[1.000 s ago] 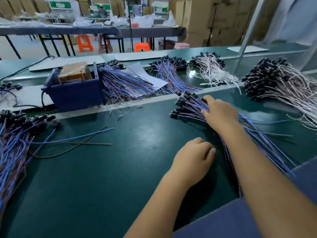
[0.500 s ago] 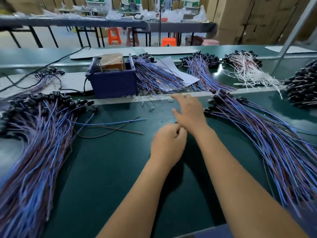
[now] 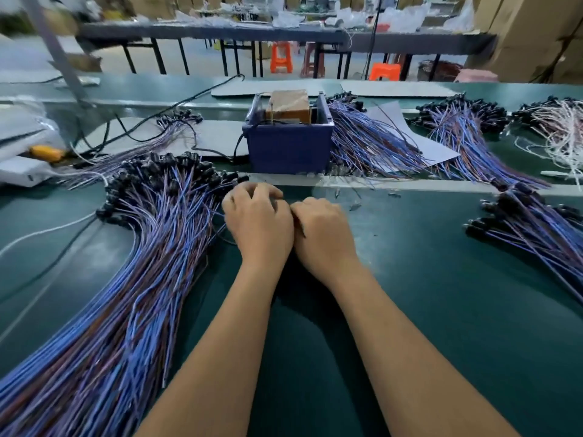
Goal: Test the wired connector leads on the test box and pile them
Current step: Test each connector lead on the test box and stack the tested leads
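- Both hands, left hand (image 3: 258, 222) and right hand (image 3: 321, 231), sit knuckle to knuckle with fingers curled; what they hold cannot be told.
- The test box (image 3: 288, 143) lies just beyond them, equally near.
- The big lead pile (image 3: 151, 247) lies left, wires running near-left.

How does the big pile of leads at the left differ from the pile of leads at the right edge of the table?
The left pile is much bigger and reaches the bottom edge of the picture; the right pile is smaller and is cut off by the right edge. The left pile lies right beside the left hand; the right pile lies apart from both hands. Both have blue and brownish wires with black connectors at the far end, and both lie on the green table.
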{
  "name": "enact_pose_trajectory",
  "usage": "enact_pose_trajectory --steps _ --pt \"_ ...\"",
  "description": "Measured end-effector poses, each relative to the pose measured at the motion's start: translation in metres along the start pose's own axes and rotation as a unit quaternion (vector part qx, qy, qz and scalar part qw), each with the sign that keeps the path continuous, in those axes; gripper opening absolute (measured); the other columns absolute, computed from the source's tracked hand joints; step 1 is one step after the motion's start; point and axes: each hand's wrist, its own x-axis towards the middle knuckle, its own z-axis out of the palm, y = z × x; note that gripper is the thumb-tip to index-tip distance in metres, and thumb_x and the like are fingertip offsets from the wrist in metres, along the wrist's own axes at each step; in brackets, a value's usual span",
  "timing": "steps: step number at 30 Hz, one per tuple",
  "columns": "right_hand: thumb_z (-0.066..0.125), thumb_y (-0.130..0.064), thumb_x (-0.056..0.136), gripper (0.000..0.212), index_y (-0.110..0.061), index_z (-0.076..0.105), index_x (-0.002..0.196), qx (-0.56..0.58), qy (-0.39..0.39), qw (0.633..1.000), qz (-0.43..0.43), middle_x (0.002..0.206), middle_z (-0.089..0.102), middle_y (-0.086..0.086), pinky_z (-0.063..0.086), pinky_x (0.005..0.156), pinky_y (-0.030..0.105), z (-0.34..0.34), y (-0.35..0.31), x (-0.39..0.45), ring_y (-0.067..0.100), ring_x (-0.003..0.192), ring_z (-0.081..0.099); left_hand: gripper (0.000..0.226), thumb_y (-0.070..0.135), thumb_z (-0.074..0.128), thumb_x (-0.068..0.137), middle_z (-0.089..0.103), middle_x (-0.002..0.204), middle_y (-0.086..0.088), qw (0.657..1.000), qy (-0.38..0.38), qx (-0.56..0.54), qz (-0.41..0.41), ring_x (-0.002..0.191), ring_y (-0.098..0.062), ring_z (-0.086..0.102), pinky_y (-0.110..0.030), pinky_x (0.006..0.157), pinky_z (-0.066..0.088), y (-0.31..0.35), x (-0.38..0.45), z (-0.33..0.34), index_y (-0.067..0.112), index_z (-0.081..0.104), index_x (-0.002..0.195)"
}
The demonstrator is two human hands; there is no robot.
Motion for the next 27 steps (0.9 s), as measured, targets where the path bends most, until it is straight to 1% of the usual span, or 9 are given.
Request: enact_pose_trajectory --steps 2,6,8,11,17,21,23,25,27 --pt "0.054 -0.011 0.086 0.013 -0.007 0.066 0.082 -0.009 -0.007 1.000 -0.021 0.081 0.061 0.012 0.035 0.074 0.041 0.000 -0.005 -0.002 0.035 0.082 0.054 0.023 0.017 0.053 0.090 0.046 0.138 -0.008 0.999 0.011 0.037 -0.017 0.134 -0.030 0.029 -0.037 0.108 0.022 -0.005 0.014 -0.002 0.019 0.068 0.107" --pt "0.052 -0.014 0.091 0.020 -0.013 0.070 0.099 0.000 -0.032 0.999 -0.016 0.094 0.064 0.005 0.036 0.085 0.035 0.000 -0.004 0.000 0.026 0.094 0.054 0.034 0.018 0.051 0.091 0.047 0.139 -0.011 0.986 -0.088 0.130 -0.060 0.128 -0.032 0.036 -0.039 0.105 0.026 -0.019 0.021 -0.001 0.021 0.059 0.124" --pt "0.052 -0.013 0.091 0.020 -0.014 0.071 0.099 0.011 -0.027 1.000 -0.012 0.094 0.065 0.005 0.037 0.086 0.035 -0.001 -0.003 -0.001 0.025 0.094 0.054 0.038 0.016 0.048 0.092 0.049 0.138 -0.012 0.980 -0.093 0.162 -0.067 0.126 -0.033 0.039 -0.041 0.103 0.027 -0.021 0.021 0.001 0.023 0.055 0.129" --pt "0.054 -0.015 0.089 0.017 -0.012 0.070 0.094 0.009 -0.036 0.999 -0.026 0.089 0.063 0.005 0.036 0.081 0.033 0.000 -0.003 0.000 0.026 0.089 0.053 0.041 0.013 0.046 0.092 0.050 0.135 -0.012 0.979 -0.080 0.176 -0.065 0.124 -0.034 0.040 -0.042 0.101 0.028 -0.019 0.024 0.004 0.026 0.052 0.130" --pt "0.056 -0.021 0.085 0.011 -0.012 0.058 0.080 -0.040 -0.118 0.990 -0.066 0.083 0.062 0.007 0.024 0.065 0.031 -0.001 -0.006 0.000 0.030 0.083 0.053 0.048 0.009 0.044 0.092 0.052 0.134 -0.012 0.977 -0.078 0.191 -0.057 0.125 -0.034 0.040 -0.043 0.098 0.027 -0.023 0.023 0.007 0.023 0.049 0.138" --pt "0.051 -0.020 0.088 0.007 -0.018 0.056 0.085 -0.084 -0.129 0.988 -0.021 0.091 0.067 0.006 0.018 0.051 0.033 0.000 -0.007 0.001 0.034 0.086 0.060 0.045 0.004 0.044 0.093 0.053 0.126 -0.011 0.991 0.009 0.130 0.002 0.116 -0.034 0.040 -0.040 0.090 0.027 -0.014 0.019 0.007 0.024 0.061 0.129" --pt "0.051 -0.015 0.087 0.010 -0.018 0.061 0.090 -0.128 -0.126 0.984 0.015 0.091 0.068 0.006 0.014 0.046 0.030 0.002 -0.007 0.003 0.034 0.086 0.063 0.039 0.001 0.044 0.094 0.054 0.120 -0.012 0.997 0.042 0.030 0.055 0.108 -0.035 0.048 -0.040 0.086 0.033 -0.008 0.015 0.007 0.018 0.063 0.124" --pt "0.051 -0.013 0.087 0.011 -0.019 0.059 0.092 -0.129 -0.123 0.982 0.055 0.092 0.068 0.007 0.020 0.049 0.030 0.002 -0.006 0.004 0.035 0.088 0.064 0.033 -0.002 0.043 0.095 0.052 0.115 -0.012 0.989 0.045 -0.099 0.098 0.094 -0.029 0.054 -0.039 0.082 0.042 0.001 0.008 0.008 0.012 0.064 0.117" --pt "0.050 -0.015 0.088 0.008 -0.023 0.052 0.090 -0.073 -0.106 0.987 0.093 0.092 0.067 0.007 0.029 0.057 0.032 -0.003 -0.004 0.003 0.035 0.084 0.061 0.031 -0.004 0.042 0.095 0.051 0.113 -0.010 0.974 0.045 -0.177 0.132 0.089 -0.015 0.051 -0.031 0.081 0.045 0.011 0.001 0.009 0.010 0.064 0.113"
